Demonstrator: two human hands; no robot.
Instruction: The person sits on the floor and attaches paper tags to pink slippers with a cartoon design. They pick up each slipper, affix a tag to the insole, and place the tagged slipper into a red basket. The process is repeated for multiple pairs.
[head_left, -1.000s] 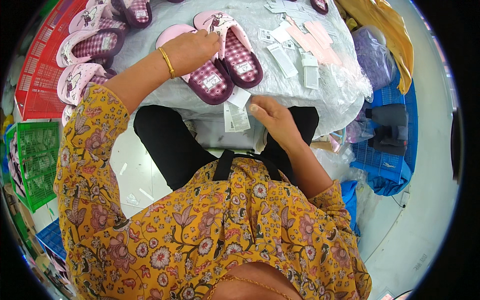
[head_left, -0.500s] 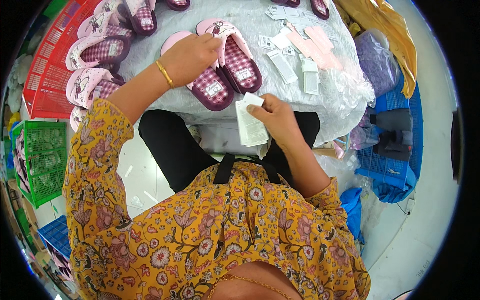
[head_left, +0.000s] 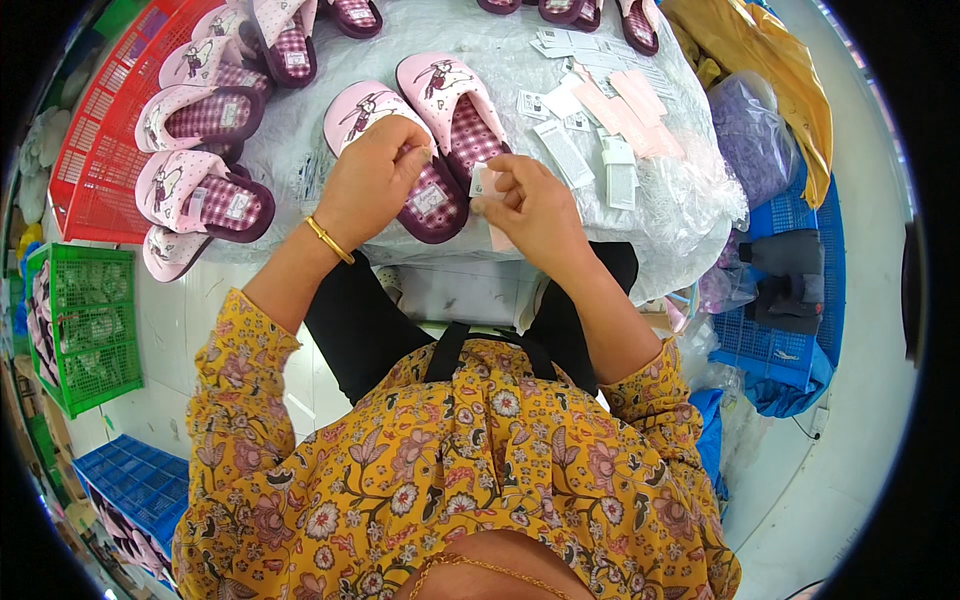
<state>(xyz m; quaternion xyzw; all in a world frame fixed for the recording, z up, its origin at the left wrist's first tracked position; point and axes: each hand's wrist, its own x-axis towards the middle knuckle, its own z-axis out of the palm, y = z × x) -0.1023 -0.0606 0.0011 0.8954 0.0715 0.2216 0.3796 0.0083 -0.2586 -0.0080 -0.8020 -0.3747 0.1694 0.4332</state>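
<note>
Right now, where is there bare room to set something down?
Bare plastic sheeting shows beyond the middle slipper pair and, mostly, leftward to the piled slippers. Rightward, scattered tags crowd it; the left hand and the right hand crowd the pair itself.

Workshop: slippers [head_left: 463,112], tags [head_left: 564,153], crates [head_left: 98,325]
</note>
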